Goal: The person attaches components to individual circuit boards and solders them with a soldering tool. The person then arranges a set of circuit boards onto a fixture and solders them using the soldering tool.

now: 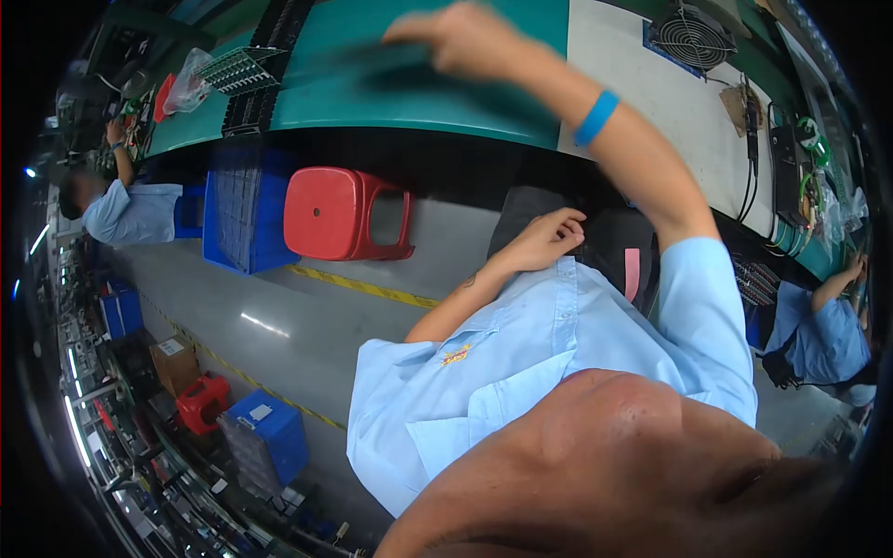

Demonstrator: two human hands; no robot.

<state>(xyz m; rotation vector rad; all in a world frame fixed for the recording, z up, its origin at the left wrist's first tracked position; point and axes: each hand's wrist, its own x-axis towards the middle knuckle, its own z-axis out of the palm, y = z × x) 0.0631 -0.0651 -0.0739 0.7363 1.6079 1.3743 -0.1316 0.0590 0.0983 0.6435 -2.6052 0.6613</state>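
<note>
My right hand [470,39], with a blue band [596,117] on the wrist, is over the green mat [512,121] of the workbench. Its fingers look curled together, smeared by motion. A dark blurred streak [372,61] runs leftward from under them; I cannot make out what it is, and part may be shadow. My left hand [551,237] rests on my dark-covered lap [521,209], fingers loosely bent and a little apart, holding nothing. To the left of the right hand, a green wire-like rack [240,71] stands on a black track [270,65].
A fan [693,39] and cabled tool [752,121] lie on the white bench section [614,74] at right. Below the bench are a red stool [321,214] and a blue bin [219,219]. Co-workers sit at far left [135,209] and far right [809,325].
</note>
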